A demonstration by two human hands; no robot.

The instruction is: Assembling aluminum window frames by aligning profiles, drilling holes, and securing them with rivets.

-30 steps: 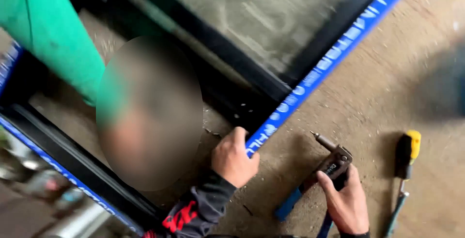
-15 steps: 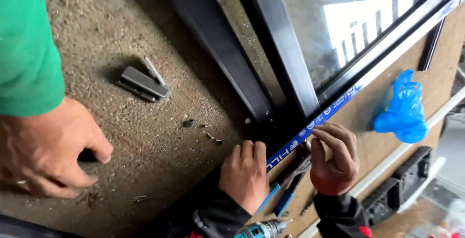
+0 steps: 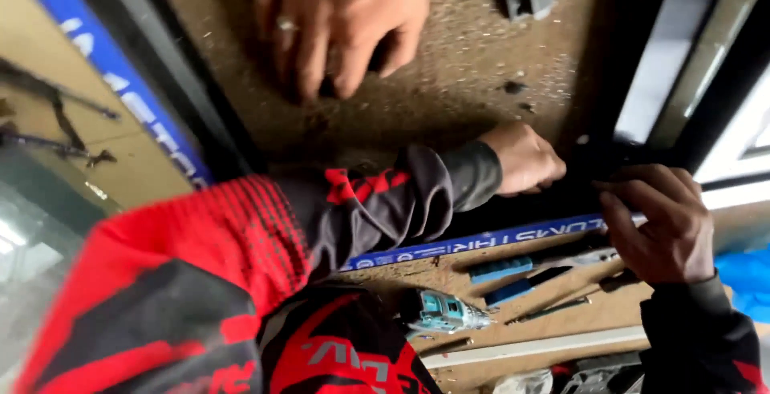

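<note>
A co-worker's hand (image 3: 345, 21) presses fingertips onto the gritty desk (image 3: 449, 97), well above the blue-taped frame bar (image 3: 481, 242). A teal cordless drill (image 3: 441, 312) lies just below that bar. The left hand (image 3: 525, 159), in a dark sleeve, is curled closed against the bar's upper edge, though what it grips cannot be told. Blue-handled pliers (image 3: 521, 275) lie just under the bar. The right hand (image 3: 662, 226) bends over the bar's right end, fingers drawn together on the dark frame. Blue plastic (image 3: 750, 282) sits right of the bar.
</note>
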